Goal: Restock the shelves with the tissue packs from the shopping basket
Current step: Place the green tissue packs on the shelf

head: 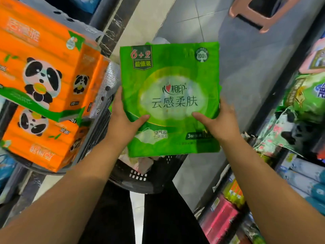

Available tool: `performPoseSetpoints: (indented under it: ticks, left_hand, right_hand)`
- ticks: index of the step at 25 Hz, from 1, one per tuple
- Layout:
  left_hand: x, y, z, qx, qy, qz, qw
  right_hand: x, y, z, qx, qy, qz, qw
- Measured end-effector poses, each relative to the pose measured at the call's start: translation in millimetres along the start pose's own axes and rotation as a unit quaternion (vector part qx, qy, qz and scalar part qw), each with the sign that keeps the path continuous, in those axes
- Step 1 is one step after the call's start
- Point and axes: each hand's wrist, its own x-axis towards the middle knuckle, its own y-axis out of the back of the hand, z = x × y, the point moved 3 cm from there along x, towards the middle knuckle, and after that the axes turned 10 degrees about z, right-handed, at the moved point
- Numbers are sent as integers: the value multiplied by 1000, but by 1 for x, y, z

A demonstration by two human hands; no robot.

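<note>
Above the black shopping basket (140,175), the left hand (123,118) and right hand (216,122) grip the green tissue pack (168,95) by its lower side edges. Thumbs press its face; the fingers are hidden behind it, probably curled. Farther left sit orange panda packs (42,67).

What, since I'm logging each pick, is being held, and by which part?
The green tissue pack, held by its lower side edges: left hand on the left edge, right hand on the right, thumbs across the front.
</note>
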Motion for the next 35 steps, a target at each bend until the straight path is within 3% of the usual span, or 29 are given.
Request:
performPoseSetpoints:
  ticks: [3,6,13,19,25,35]
  left_hand:
    - [-4,1,-7,-37,41,-63,996]
    - [-6,-3,-10,-52,47,-59,996]
    - [-21,66,-14,-10,-15,-53,998]
    - [-34,172,-11,-23,-55,-48,997]
    - [-78,310,10,-45,-80,15,996]
    - [-228,443,3,-117,-39,212,970]
  right_hand:
    - [-6,-10,6,124,-65,-16,990]
    - [-17,-16,-3,210,-69,-28,975]
    - [-108,-37,-36,241,-75,27,967]
    - [-181,-25,-121,249,-40,68,965]
    - [-267,3,-223,260,28,69,963]
    - [-372,31,-329,257,208,-59,942]
